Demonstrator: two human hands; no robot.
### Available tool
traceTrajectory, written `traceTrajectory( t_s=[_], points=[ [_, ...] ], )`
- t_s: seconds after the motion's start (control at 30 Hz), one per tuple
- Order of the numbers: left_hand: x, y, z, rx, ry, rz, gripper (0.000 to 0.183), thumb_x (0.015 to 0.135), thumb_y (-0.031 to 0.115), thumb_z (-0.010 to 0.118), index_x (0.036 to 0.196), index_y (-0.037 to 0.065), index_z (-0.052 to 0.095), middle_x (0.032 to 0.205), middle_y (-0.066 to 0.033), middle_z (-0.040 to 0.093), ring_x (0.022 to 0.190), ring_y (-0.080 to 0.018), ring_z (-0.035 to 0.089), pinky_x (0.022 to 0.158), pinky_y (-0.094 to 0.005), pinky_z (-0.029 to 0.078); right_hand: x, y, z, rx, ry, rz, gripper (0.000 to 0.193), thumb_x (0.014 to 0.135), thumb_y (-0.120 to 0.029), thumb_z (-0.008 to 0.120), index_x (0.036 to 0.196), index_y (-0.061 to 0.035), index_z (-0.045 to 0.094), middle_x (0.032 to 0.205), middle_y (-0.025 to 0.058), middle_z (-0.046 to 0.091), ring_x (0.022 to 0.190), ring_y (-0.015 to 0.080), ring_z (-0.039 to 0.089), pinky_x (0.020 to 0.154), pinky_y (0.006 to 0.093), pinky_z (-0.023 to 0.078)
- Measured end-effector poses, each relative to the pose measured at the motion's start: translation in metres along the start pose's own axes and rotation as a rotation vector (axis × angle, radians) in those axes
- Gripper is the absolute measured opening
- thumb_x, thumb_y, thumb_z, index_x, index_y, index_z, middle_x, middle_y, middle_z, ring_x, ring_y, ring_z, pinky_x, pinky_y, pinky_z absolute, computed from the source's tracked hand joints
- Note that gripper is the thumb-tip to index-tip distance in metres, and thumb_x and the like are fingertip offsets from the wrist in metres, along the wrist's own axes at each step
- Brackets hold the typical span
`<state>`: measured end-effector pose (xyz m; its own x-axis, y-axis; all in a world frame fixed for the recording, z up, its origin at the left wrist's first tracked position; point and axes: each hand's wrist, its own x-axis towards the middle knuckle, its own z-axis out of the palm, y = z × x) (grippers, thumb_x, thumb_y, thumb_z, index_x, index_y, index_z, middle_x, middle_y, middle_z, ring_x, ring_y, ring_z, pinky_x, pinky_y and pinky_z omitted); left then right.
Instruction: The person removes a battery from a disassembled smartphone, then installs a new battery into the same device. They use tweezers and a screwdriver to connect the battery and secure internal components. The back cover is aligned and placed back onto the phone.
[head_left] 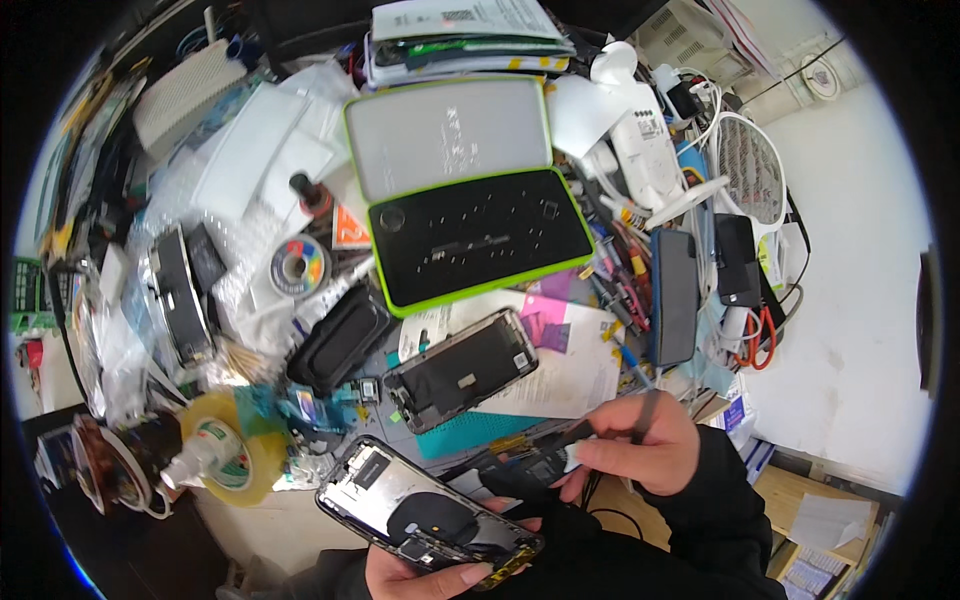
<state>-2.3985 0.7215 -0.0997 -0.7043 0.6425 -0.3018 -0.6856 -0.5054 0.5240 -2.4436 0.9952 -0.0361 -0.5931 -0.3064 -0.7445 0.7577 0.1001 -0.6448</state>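
Observation:
My left hand (425,575) grips an opened phone housing (375,492) at the bottom centre, its silver inside and round black pad facing up. Just to the right, my right hand (645,445) pinches a flat black phone part (545,464), which looks like a battery, with a pale tab near the fingertips. A thin dark strip stands up by that hand; I cannot make out what it is. Beyond them a phone screen assembly (462,368) lies back side up. Farther off, an open green-rimmed case (480,240) shows small screws and parts on its black lining.
Left are a tape roll (262,462) with a white bottle (205,452) on it, a solder spool (300,267) and a black tray (342,338). Right are a dark phone (673,298), screwdrivers (632,258) and red-handled scissors (764,338). A white microscope-like device (645,150) stands behind.

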Motion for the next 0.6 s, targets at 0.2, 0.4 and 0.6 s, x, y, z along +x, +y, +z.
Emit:
traceTrajectory(
  t_s=[0.2,0.4,0.6],
  points=[
    [-0.035,-0.031,-0.004,-0.115,0.001,-0.256,0.060,0.092,-0.009,0.061,0.147,-0.001,0.040,0.138,-0.0291,0.056,0.136,-0.0485,0.048,0.103,-0.0559,0.053,-0.021,0.065,0.017,0.091,0.039,-0.126,0.025,0.104,-0.012,0.058,0.114,0.0093,0.066,0.102,0.0182,0.074,0.086,0.0223,0.074,0.074,0.0286,0.057],
    [-0.037,-0.067,0.004,-0.170,-0.015,-0.197,0.064,0.090,-0.004,0.066,0.147,-0.004,0.038,0.138,-0.0291,0.055,0.134,-0.0490,0.050,0.100,-0.0571,0.055,-0.034,0.095,0.020,0.087,0.166,-0.203,0.023,0.103,-0.012,0.056,0.096,0.0088,0.063,0.088,0.0215,0.073,0.071,0.0233,0.073,0.058,0.0260,0.051],
    [-0.023,-0.092,0.007,-0.180,0.056,-0.079,0.065,0.089,-0.003,0.068,0.147,-0.001,0.039,0.151,-0.0255,0.042,0.132,-0.0487,0.051,0.097,-0.0571,0.056,-0.043,0.116,-0.023,0.152,0.252,-0.263,0.029,0.109,-0.022,0.046,0.117,0.0045,0.055,0.107,0.0230,0.071,0.083,0.0251,0.074,0.045,0.0213,0.040]
  ],
)
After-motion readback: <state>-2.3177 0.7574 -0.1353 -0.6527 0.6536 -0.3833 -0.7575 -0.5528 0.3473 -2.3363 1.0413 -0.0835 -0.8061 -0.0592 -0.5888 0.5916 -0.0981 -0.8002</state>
